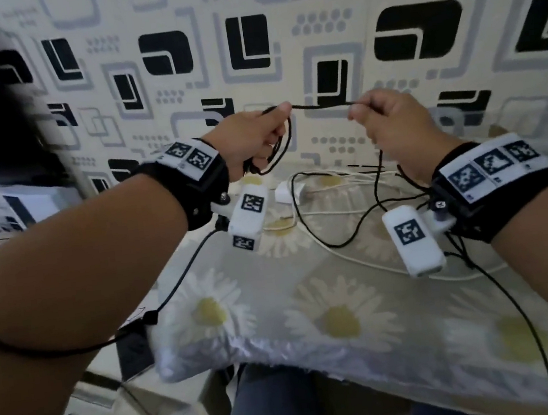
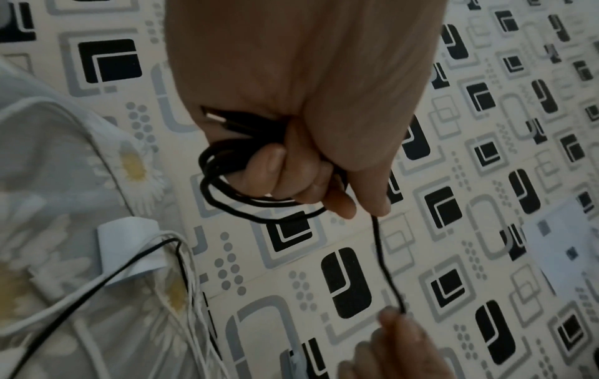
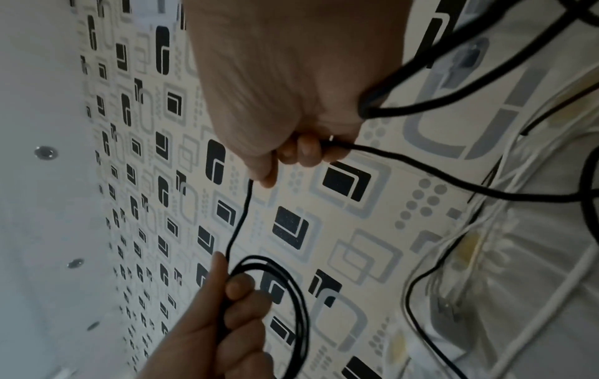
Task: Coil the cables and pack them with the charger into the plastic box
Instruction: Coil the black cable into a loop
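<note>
A thin black cable (image 1: 318,105) runs taut between my two raised hands. My left hand (image 1: 257,140) grips several coiled loops of it (image 2: 246,210), with the plug end tucked in the fist. My right hand (image 1: 390,124) pinches the straight part (image 3: 241,218), and the rest trails from it down to the table. The coil (image 3: 291,295) hangs below my left hand's fingers (image 3: 233,320). A white charger (image 1: 285,192) lies on the table near the wall, under my hands. A white cable (image 1: 358,259) lies loose beside it. A blurred translucent shape at the far right (image 1: 532,130) may be the plastic box.
The table wears a shiny daisy-patterned cover (image 1: 313,316) and stands against a wall with black and grey squares (image 1: 245,45). Black leads from the wrist cameras (image 1: 184,277) hang over the table's left and right sides. My knees in jeans (image 1: 273,411) are at its front edge.
</note>
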### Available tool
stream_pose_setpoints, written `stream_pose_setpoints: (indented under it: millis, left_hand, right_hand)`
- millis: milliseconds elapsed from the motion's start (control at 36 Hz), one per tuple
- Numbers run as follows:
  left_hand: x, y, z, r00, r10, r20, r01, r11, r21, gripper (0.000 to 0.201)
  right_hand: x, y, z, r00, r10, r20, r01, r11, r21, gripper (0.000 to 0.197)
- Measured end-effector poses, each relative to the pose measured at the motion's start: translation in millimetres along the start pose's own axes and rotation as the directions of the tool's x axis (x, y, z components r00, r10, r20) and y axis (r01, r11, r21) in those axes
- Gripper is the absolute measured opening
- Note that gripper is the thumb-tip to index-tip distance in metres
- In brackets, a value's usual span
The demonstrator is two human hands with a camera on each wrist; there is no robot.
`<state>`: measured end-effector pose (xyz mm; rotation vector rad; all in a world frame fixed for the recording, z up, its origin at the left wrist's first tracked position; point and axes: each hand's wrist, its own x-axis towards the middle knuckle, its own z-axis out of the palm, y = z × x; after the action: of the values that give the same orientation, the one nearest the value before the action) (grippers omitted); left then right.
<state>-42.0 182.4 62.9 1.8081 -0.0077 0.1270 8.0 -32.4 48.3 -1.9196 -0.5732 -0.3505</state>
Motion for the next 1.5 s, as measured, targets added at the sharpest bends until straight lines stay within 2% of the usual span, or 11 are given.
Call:
stream_pose_setpoints:
  millis: [194, 333, 472, 694, 806, 917, 1056, 1194, 1306, 1389, 1500]
  left_hand:
    - [3.5, 0.4, 24.0, 0.990, -0.054, 0.128, 0.045, 0.996, 0.071, 0.048]
    - [6.3, 3.1, 37.9, 0.962, -0.084, 0.260, 0.071, 0.996, 0.059, 0.049]
    - [11.5, 3.2, 40.4, 0.941, -0.066, 0.332, 0.087, 0.995, -0.048, 0.050]
    - [33.9, -7.7, 45.6, 0.954, -0.005, 0.298, 0.115, 0.929, -0.352, 0.052]
    - [50.1, -14.2, 46.2, 0.970, 0.017, 0.243, 0.124, 0.826, -0.550, 0.055]
    - [72.1, -21.4, 47.4, 0.981, 0.019, 0.192, 0.129, 0.676, -0.725, 0.058]
    - [99.6, -40.7, 54.4, 0.984, 0.039, 0.175, 0.138, 0.454, -0.880, 0.060]
    - [123.6, -61.8, 69.7, 0.984, 0.038, 0.176, 0.160, 0.270, -0.950, 0.063]
    - [133.9, -73.7, 77.5, 0.991, -0.002, 0.135, 0.133, 0.195, -0.972, 0.061]
    - [139.4, -80.8, 79.5, 0.992, -0.033, 0.121, 0.124, 0.169, -0.978, 0.059]
    - [141.4, -88.1, 79.8, 0.994, -0.074, 0.081, 0.095, 0.209, -0.973, 0.060]
  right_hand:
    - [11.8, -6.0, -18.1, 0.976, -0.123, -0.181, 0.137, 0.988, 0.067, 0.013]
    - [17.9, 6.3, -21.6, 0.960, -0.109, -0.258, 0.115, 0.993, 0.008, 0.014]
    - [23.2, 19.5, -18.9, 0.974, -0.054, -0.218, 0.038, 0.996, -0.078, 0.018]
    - [29.2, 50.5, -3.0, 0.983, 0.125, -0.133, -0.138, 0.986, -0.095, 0.036]
    - [27.2, 73.4, 3.0, 0.982, 0.183, -0.056, -0.186, 0.981, -0.062, 0.028]
    - [24.2, 98.3, 8.0, 0.965, 0.256, 0.051, -0.259, 0.965, 0.047, 0.017]
    - [23.2, 115.7, 15.1, 0.957, 0.287, 0.043, -0.290, 0.948, 0.133, 0.019]
    - [19.8, 129.7, 18.2, 0.975, 0.220, -0.038, -0.221, 0.975, -0.012, 0.012]
    - [22.7, 140.7, 14.6, 0.982, 0.177, -0.061, -0.186, 0.964, -0.190, 0.022]
    - [22.5, 145.8, 16.6, 0.982, 0.182, 0.044, -0.163, 0.947, -0.278, 0.029]
    - [20.1, 145.6, 17.4, 0.975, 0.143, 0.170, -0.075, 0.932, -0.355, 0.031]
